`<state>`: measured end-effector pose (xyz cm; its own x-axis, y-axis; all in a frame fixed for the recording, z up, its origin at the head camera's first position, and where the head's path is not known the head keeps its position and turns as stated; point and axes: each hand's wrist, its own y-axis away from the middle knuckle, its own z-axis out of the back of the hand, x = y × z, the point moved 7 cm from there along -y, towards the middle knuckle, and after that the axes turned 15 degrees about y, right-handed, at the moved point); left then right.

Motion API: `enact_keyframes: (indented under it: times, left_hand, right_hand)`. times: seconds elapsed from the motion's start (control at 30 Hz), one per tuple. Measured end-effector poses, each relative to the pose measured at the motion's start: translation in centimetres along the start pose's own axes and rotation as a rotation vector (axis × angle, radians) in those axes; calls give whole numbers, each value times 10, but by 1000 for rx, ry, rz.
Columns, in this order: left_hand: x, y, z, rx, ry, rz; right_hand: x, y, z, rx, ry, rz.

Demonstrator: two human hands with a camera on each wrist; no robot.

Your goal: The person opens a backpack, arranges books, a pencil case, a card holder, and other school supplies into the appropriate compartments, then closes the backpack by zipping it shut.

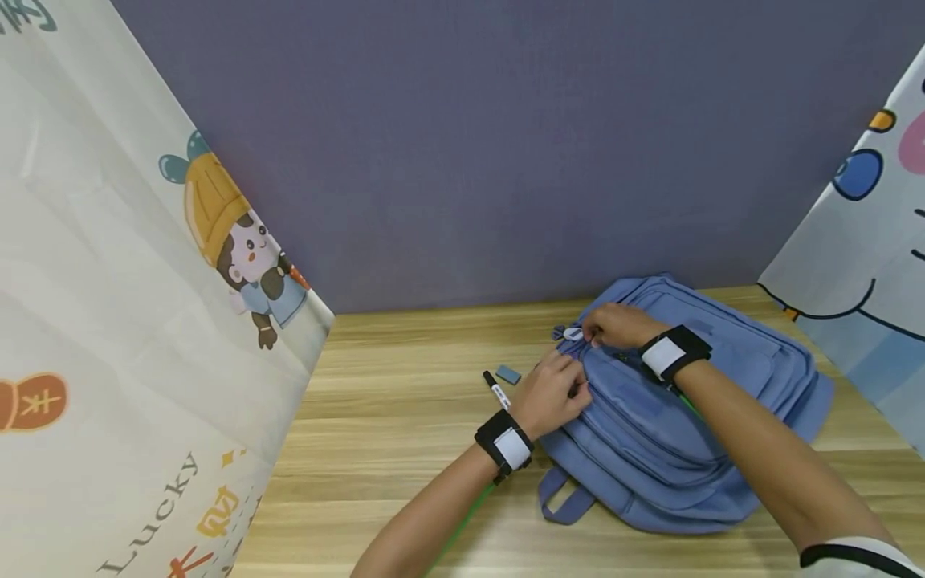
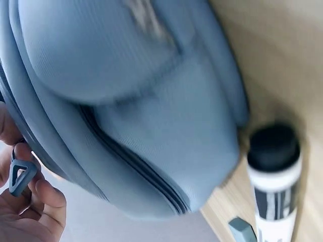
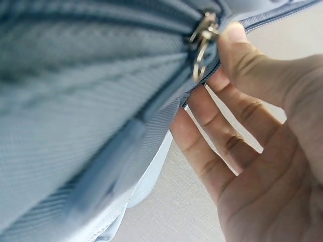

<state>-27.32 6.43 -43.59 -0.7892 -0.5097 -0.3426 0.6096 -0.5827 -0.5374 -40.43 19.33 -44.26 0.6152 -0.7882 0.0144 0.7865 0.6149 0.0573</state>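
A blue backpack (image 1: 672, 377) lies on the wooden table, with both hands at its far left edge. My left hand (image 1: 552, 393) holds a triangular zipper pull (image 2: 22, 177), seen hanging among its curled fingers in the left wrist view. The right hand (image 1: 623, 325) pinches the edge of the bag along a zipper, thumb on one side and fingers behind. Right beside that thumb is a metal zipper slider (image 3: 204, 38) with a ring. A white oval charm with a bow (image 1: 573, 334) hangs close to the right fingertips.
A black-capped white marker (image 1: 497, 389) and a small grey-blue block (image 1: 509, 374) lie left of the bag, near the left hand. A strap loop (image 1: 566, 499) sticks out at the bag's near side. A purple-grey wall (image 1: 506, 160) stands behind the table (image 1: 376, 433).
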Motion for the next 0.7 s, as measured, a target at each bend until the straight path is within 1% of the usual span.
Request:
enact_keyframes:
  times: [0.13,0.2,0.33,0.4,0.47,0.53,0.6,0.7]
  left_hand:
    - [-11,5,0,3,14,-26]
    - [-15,7,-1,17,37,-41]
    - [-24,14,2,56,79,-77]
    - [-26,19,5,81,85,-64]
    - [-26,26,9,106,65,-34]
    - [-26,34,13,128,56,-10]
    - [-27,44,18,151,69,13]
    - [-28,56,25,161,139,33]
  right_hand:
    - [2,-1,0,-3,-1,-1]
    - [3,-1,1,-4,-2,-2]
    - [12,7,6,-23,21,-21]
    - [18,10,10,-41,30,-23]
    - [25,15,14,-57,35,-14]
    - [34,25,21,-65,33,-15]
    - [47,40,30,-83,21,-23]
    - [73,71,42,-93,-30,-19]
